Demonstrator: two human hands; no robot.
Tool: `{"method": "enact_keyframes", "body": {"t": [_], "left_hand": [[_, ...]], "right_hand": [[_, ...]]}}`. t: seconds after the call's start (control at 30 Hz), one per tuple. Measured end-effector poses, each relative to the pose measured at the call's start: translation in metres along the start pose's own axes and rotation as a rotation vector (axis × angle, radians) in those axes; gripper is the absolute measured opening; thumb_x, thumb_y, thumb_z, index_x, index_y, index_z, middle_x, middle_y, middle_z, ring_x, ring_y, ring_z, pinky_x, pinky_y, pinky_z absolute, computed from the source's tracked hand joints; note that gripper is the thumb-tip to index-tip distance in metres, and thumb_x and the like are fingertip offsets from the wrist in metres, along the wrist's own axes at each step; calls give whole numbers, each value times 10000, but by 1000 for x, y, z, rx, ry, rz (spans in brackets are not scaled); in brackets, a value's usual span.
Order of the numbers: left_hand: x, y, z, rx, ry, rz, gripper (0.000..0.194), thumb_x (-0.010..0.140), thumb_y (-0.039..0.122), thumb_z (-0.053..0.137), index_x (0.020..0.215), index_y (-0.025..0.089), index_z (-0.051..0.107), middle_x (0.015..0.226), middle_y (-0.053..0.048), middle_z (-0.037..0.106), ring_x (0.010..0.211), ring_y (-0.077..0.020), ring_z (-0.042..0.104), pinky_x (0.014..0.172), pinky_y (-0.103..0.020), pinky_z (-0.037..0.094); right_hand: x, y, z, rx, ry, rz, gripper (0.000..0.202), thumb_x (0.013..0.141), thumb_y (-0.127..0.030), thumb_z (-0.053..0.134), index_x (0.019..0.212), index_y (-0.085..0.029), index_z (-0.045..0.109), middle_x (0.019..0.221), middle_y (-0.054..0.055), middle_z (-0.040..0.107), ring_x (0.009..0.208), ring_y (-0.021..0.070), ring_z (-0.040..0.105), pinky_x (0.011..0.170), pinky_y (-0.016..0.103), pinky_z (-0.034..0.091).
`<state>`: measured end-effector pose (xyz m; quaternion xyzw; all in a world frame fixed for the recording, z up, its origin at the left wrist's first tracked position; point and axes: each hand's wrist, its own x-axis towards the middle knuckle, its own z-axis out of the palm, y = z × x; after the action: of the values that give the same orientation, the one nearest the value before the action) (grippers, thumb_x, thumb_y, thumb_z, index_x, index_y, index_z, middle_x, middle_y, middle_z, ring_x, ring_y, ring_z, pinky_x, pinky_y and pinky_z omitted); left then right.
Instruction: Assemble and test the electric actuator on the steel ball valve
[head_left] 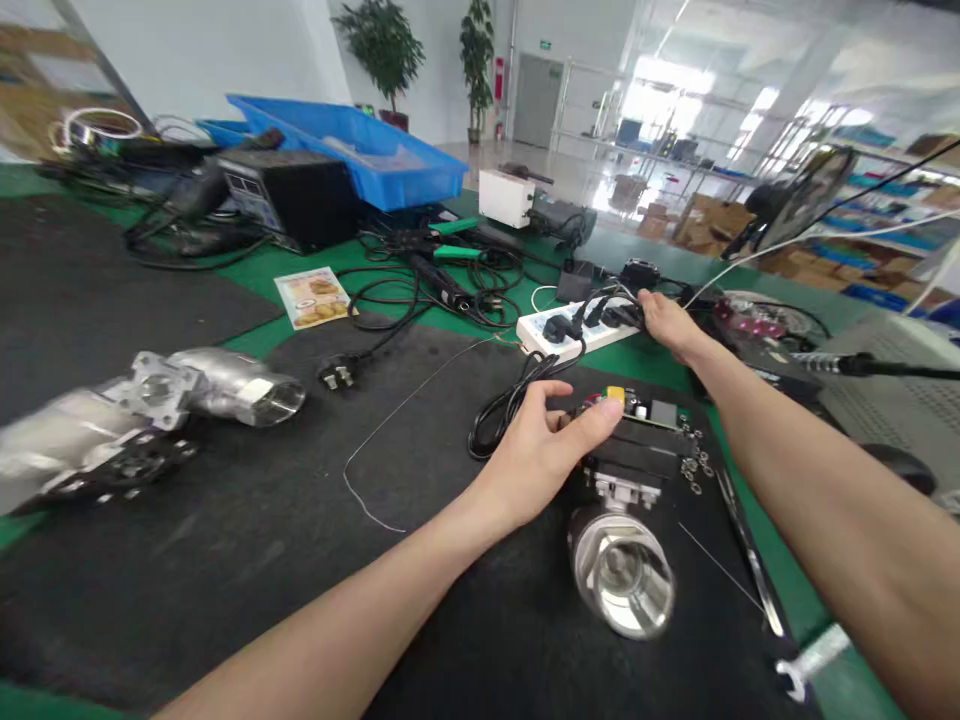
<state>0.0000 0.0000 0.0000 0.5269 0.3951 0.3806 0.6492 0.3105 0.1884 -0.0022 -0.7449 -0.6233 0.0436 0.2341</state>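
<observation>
My left hand point(536, 440) grips the left edge of a black valve actuator point(634, 450), thumb by a yellow component point(615, 394) on its exposed circuit board point(654, 414). Below the actuator is a shiny metal ball valve point(624, 575), its round opening facing me. My right hand point(667, 322) is closed at the right end of a white power strip point(529, 332); its fingers are partly hidden, and I cannot tell whether they also touch the nearest black plug point(622, 316). Several black plugs sit in the strip. A black cable point(491, 425) lies coiled beside my left hand.
Metal valve bodies point(157, 390) lie at left on the black mat point(300, 580). A loose plug point(335, 374), a thin wire point(352, 462) and a packet point(315, 297) lie around. A wrench point(814, 662) is at right. Behind stand a blue bin point(409, 187) and black box point(296, 195).
</observation>
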Motion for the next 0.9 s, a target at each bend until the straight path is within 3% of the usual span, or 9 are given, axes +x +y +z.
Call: {"method": "enact_keyframes", "body": {"t": [0.2, 0.4, 0.53, 0.67, 0.9], "left_hand": [[4, -7, 1, 24, 16, 7, 772, 790, 752, 714, 1321, 231, 507, 1049, -73, 703, 1016, -285, 666, 870, -392, 476], [5, -9, 0, 37, 20, 18, 780, 789, 742, 721, 1335, 223, 517, 1149, -110, 715, 1050, -306, 683, 892, -415, 493], [5, -8, 0, 44, 24, 21, 785, 791, 741, 718, 1343, 221, 515, 1163, -114, 713, 1060, -304, 681, 894, -412, 493], [4, -7, 0, 61, 23, 11, 769, 799, 752, 701, 1334, 231, 514, 1119, -94, 722, 1010, -287, 690, 880, -408, 488], [5, -7, 0, 63, 22, 25, 774, 799, 744, 705, 1335, 217, 525, 1099, -99, 723, 975, -278, 688, 859, -399, 488]], "right_hand": [[-5, 0, 1, -5, 13, 51, 496, 1035, -591, 486, 1112, -158, 716, 1215, 94, 734, 1183, 263, 672, 1065, 494, 487], [-4, -4, -1, -48, 17, 32, 568, 1066, -600, 376, 1171, -148, 704, 1276, 130, 719, 1256, 268, 643, 1103, 517, 443], [0, -9, -5, -87, 4, 9, 471, 1052, -548, 479, 1220, -158, 682, 1304, 118, 694, 1263, 270, 628, 1131, 555, 416], [1, -13, -9, -102, -6, 6, 393, 1011, -488, 602, 1226, -167, 673, 1306, 108, 678, 1222, 271, 638, 1086, 544, 466], [-7, -6, -2, -102, 37, 49, 434, 1022, -481, 582, 1334, -180, 605, 1312, 112, 656, 1175, 270, 651, 1033, 527, 510]]}}
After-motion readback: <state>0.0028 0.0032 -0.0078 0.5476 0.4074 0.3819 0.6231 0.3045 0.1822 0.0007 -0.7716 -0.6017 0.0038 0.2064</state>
